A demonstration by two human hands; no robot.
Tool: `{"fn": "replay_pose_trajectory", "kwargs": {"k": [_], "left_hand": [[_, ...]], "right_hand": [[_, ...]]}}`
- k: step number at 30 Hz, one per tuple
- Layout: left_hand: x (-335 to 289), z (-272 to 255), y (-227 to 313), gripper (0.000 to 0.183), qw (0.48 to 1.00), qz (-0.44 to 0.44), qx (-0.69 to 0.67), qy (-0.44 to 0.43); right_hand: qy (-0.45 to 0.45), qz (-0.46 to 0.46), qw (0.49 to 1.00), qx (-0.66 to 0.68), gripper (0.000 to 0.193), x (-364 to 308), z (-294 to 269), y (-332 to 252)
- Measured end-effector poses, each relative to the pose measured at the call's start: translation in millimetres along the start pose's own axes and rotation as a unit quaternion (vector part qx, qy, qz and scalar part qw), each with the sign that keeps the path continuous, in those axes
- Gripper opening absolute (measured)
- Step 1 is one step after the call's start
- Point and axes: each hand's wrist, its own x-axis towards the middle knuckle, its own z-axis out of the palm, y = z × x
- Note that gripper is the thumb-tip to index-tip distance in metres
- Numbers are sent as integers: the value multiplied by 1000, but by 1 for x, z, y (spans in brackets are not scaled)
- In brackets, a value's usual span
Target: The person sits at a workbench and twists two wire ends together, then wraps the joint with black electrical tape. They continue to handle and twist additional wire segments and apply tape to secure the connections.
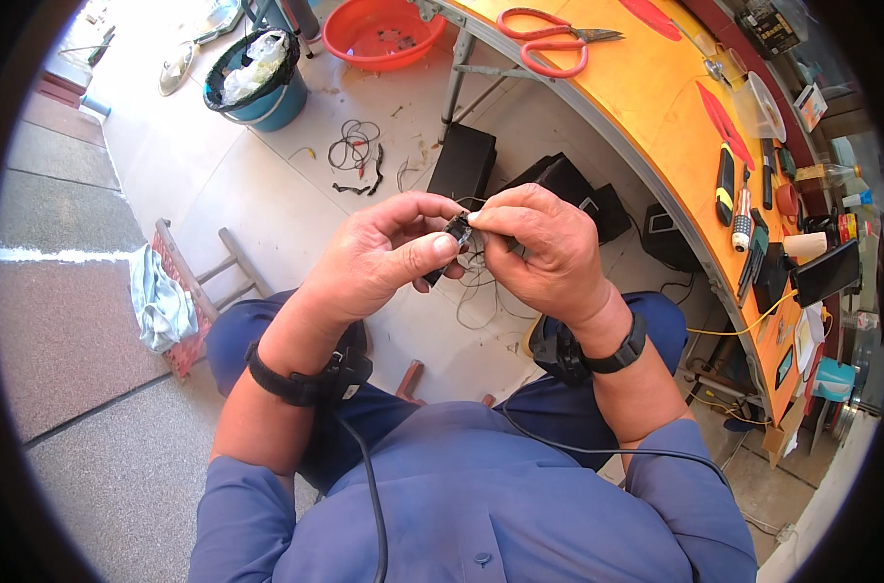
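Note:
Between both hands, above my lap, is a small black part (457, 230) with a shiny inside, too small to name its kind. My left hand (389, 248) grips it between thumb and fingers. At its upper right end, my right hand (539, 243) pinches with thumb and forefinger; a tiny pale bit shows at the fingertips, and I cannot make out what it is. Thin wires (481, 291) hang or lie just below the hands; whether they join the part cannot be seen. Each wrist wears a black strap, with a cable running down from it.
An orange-topped table (646, 107) curves along the right, bearing red-handled scissors (549, 44), a utility knife (725, 185) and a screwdriver (742, 219). Black boxes (461, 165) stand beneath it. On the floor are loose cables (353, 146), a blue bucket (279, 107), a red basin (364, 58) and a stool (185, 291).

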Motion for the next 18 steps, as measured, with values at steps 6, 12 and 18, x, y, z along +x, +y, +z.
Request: {"fn": "replay_pose_trajectory", "kwargs": {"k": [6,12,18], "left_hand": [[-1,0,0,54,1000,-3,5,-5],[-1,0,3,49,1000,-6,-3,-22],[-3,2,6,48,1000,-23,0,-17]], "right_hand": [[-18,97,987,126,17,-3,-2,0],[-44,277,915,290,8,-4,-7,-4],[-56,370,841,390,9,-2,-10,1]]}}
